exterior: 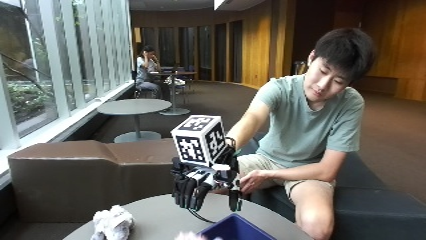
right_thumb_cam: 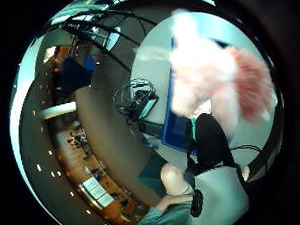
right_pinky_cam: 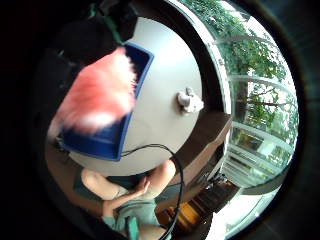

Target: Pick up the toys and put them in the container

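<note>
The pink fluffy toy point(right_pinky_cam: 97, 92) is seen over the blue container point(right_pinky_cam: 117, 132) at the table point(right_pinky_cam: 160, 100) edge — below the gloved right hand point(exterior: 203, 185), fingers released — while a whitish plush toy point(exterior: 112, 223) lies apart.

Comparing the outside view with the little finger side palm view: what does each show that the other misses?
Only the outside view shows the gloved right hand, fingers pointing down above the table. Only the palm view shows most of the pink fluffy toy over the blue container; outside, barely a tuft shows. Both show the container and the whitish plush toy lying on the table.
</note>
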`<action>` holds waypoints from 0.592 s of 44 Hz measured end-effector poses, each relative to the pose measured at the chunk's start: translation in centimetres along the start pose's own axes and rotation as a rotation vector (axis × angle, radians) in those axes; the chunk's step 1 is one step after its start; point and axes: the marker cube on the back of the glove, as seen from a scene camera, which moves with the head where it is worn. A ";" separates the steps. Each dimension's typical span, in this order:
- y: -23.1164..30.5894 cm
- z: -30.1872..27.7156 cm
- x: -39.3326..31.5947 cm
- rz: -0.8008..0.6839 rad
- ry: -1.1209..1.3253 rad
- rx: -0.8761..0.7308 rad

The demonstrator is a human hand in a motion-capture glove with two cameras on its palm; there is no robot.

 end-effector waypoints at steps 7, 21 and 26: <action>0.8 -1.4 1.9 -0.006 -0.023 0.010; 4.1 -5.5 14.2 0.106 0.093 0.001; 4.0 -4.4 20.9 0.126 0.112 -0.070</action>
